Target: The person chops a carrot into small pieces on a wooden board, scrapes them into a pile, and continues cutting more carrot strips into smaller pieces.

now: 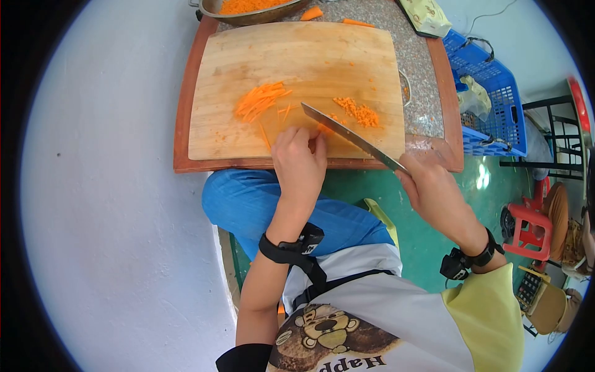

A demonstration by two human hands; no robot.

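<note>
My right hand (432,189) is closed around the handle of a kitchen knife (353,137). Its long blade slants up and left over the wooden cutting board (297,46). Beside the blade, my left hand (299,155) rests at the board's near edge with fingers curled down on carrot strips, mostly hidden beneath them. A bit of orange shows at the fingertips by the blade. Left of the knife lies a loose pile of carrot strips (260,101), with a few stray ones nearer my hand. Finely diced carrot (358,112) is heaped on the blade's right side.
A metal bowl (251,17) of chopped carrot stands at the table's far left, with carrot pieces (312,13) near it. The board lies on a stone-topped table (423,80). Blue crates (489,80) and a red stool (528,230) are on the right; a wall (118,186) is close on the left.
</note>
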